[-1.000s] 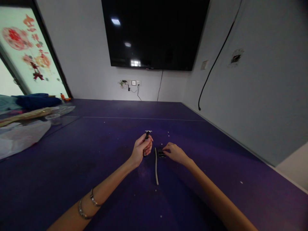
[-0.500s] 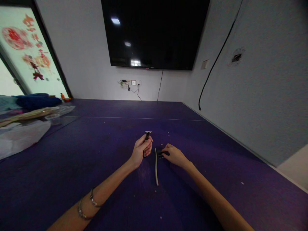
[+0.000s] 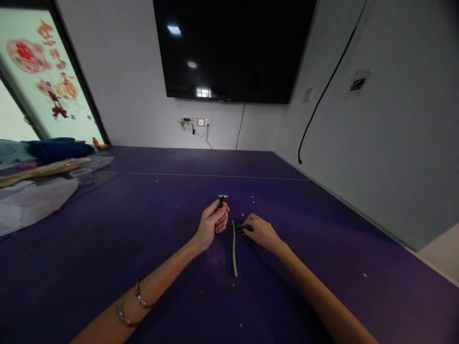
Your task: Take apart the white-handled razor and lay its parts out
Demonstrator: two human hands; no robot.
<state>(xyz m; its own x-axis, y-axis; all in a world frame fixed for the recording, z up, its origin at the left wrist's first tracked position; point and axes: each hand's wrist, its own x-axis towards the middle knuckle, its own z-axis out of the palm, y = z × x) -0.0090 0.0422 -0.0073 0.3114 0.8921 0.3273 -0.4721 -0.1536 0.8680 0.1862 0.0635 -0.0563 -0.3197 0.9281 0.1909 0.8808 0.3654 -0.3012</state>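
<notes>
My left hand [image 3: 211, 223] is wrapped around a black-handled tool [image 3: 221, 201], held upright, with a thin silver crosspiece at its top. The tool's exact kind is too small to make out. To the right, my right hand [image 3: 261, 230] pinches a small black object [image 3: 241, 230] low against the purple surface [image 3: 179, 301]; my fingers partly hide its shape. Between both hands lies a thin, pale, slightly curved strip or cord [image 3: 234, 253], its far end beside the black object.
White specks dot the purple surface. At far left lie folded dark blue cloth [image 3: 59, 150] and crumpled clear plastic [image 3: 39, 205]. A black cable [image 3: 322, 91] hangs down the right wall. A large television [image 3: 233, 48] is mounted ahead, above wall sockets [image 3: 201, 122].
The whole view has shifted very slightly. Both hands keep almost the same pose and grip, and the pale strip lies as before.
</notes>
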